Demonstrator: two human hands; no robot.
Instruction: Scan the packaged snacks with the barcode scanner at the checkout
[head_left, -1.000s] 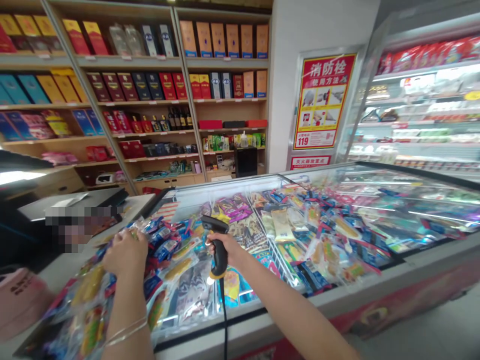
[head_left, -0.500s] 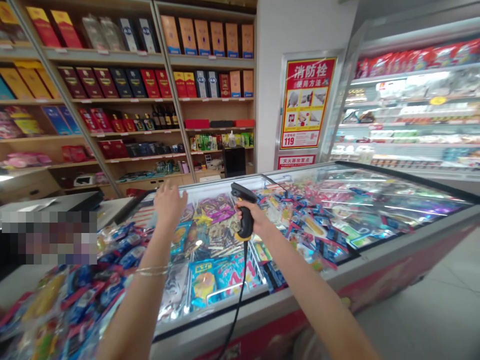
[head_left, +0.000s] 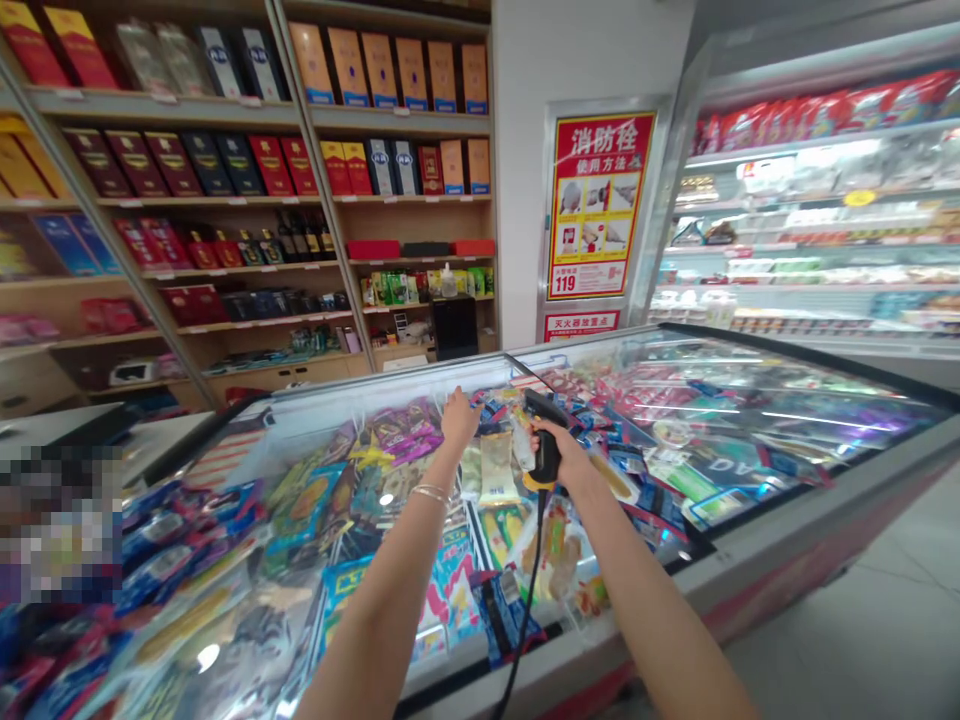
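"What are we changing?"
"We're reaching our open left hand (head_left: 460, 420) farther right than before, near the packets (head_left: 498, 470), while our right hand (head_left: 566, 458) is gripping the scanner (head_left: 547, 455) above the freezer (head_left: 780, 540)."

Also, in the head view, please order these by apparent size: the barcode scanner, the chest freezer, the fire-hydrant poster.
1. Chest freezer
2. Fire-hydrant poster
3. Barcode scanner, partly covered by the right hand

Wrapped packets (head_left: 161, 530) lie heaped on the glass top (head_left: 787, 372) of a chest freezer (head_left: 739, 572).
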